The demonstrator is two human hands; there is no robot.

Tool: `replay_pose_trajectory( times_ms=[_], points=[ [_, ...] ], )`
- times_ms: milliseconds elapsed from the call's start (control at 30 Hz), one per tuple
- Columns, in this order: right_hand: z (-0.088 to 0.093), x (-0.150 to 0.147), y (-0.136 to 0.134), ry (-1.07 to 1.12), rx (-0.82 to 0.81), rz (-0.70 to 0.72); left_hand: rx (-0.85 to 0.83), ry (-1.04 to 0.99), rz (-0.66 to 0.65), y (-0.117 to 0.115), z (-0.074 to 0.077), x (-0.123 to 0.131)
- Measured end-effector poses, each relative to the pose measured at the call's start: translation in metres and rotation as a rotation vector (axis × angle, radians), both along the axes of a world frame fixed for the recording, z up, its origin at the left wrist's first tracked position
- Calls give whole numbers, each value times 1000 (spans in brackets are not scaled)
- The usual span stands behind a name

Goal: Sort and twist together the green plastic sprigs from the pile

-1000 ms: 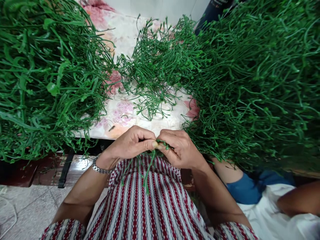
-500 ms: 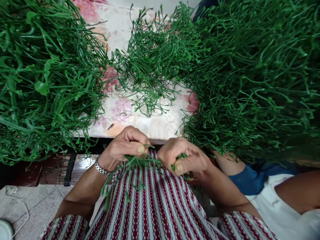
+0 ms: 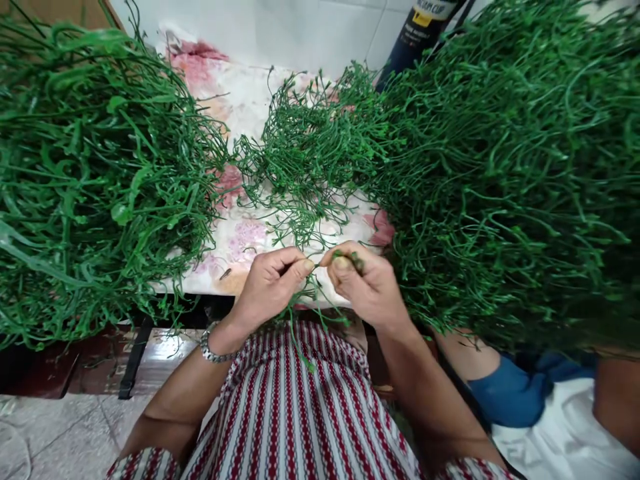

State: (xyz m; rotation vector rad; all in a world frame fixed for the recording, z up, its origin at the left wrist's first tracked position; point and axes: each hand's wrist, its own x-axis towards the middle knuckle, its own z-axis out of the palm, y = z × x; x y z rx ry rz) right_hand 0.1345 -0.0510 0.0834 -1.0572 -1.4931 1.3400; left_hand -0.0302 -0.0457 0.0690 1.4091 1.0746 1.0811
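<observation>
Over the near edge of the table my left hand (image 3: 275, 283) pinches thin green stems between thumb and forefinger. Just to its right, my right hand (image 3: 363, 280) is closed on a small bunch of short green stems (image 3: 350, 259), cut or snapped ends showing above the thumb. A single thin stem (image 3: 317, 265) spans the gap between both fingertips. Below the left hand, a few green stems with bud-like tips (image 3: 305, 333) dangle over the striped apron. Past the hands lies a loose pile of slender green stems with small buds (image 3: 325, 147).
Large heaps of green stems stand at the left (image 3: 100, 187) and right (image 3: 510, 180) on a floral tablecloth (image 3: 245, 240). A dark cylindrical box (image 3: 417, 40) stands at the back by the tiled wall. Another person's leg (image 3: 470, 360) is close by at the right.
Both hands have moved up and forward, closer together, over the table edge. Fewer stems hang from the left hand. The view has tilted up, showing more wall and the dark box.
</observation>
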Motion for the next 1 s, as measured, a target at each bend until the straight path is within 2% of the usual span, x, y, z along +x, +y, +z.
replay_pose_trajectory(
  times_ms=[100,233,300,500,600,733,833,900,1000],
  points=[
    [-10,-9,-2,-183,61,-12,74,56,87,-2,0,4],
    [-18,-14,-6,-255,121,-89,108,71,141,-3,-2,4],
    [-21,-16,-7,-271,162,-121,70,23,116,-4,-3,4],
    [-25,-16,-7,-334,279,-74,-92,-178,74,-4,-9,3],
    [-23,-14,-5,-367,309,7,-158,-300,66,-3,-11,2],
    [-22,-11,0,-301,259,150,-204,-412,68,-2,-11,2],
    [-26,-12,2,-231,215,187,-224,-484,89,-1,-8,4],
    [-30,-14,2,-186,208,173,-222,-539,84,-1,-7,5],
    [-33,-16,0,-183,242,76,-222,-574,44,-1,-6,5]
  ],
)
